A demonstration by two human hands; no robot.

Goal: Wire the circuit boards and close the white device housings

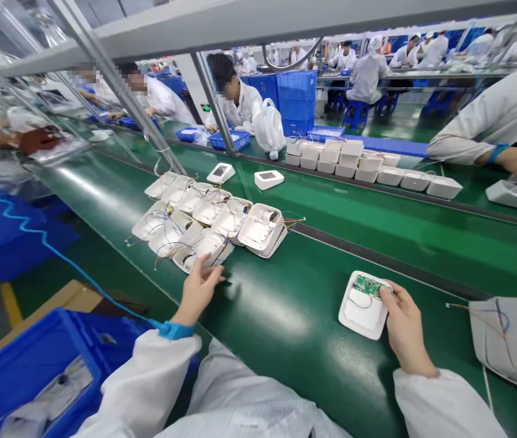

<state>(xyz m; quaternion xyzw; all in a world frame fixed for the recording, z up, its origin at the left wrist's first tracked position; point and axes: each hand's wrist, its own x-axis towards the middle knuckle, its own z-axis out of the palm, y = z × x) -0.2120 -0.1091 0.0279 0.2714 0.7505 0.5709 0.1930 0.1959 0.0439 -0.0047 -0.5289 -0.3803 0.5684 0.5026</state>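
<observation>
My right hand (403,325) grips a square white plastic cover (362,325) by its right side. Set in the cover's upper part is a green circuit board (370,285), with my thumb at its edge and a thin wire below it. My left hand (200,292), a blue wrist strap (175,330) around its wrist, reaches with fingers apart to the nearest white housing (204,248). Whether the fingertips touch that housing I cannot tell. It belongs to a group of open white housings (261,228) with thin coloured wires and small parts inside.
Two white devices with dark screens (268,178) stand behind the housings. Stacked housings (363,164) line the far belt. More housings (500,347) sit at the right edge. A blue coiled cord (85,277) runs to my left wrist above a blue crate (89,347). A co-worker's arm (491,115) rests opposite.
</observation>
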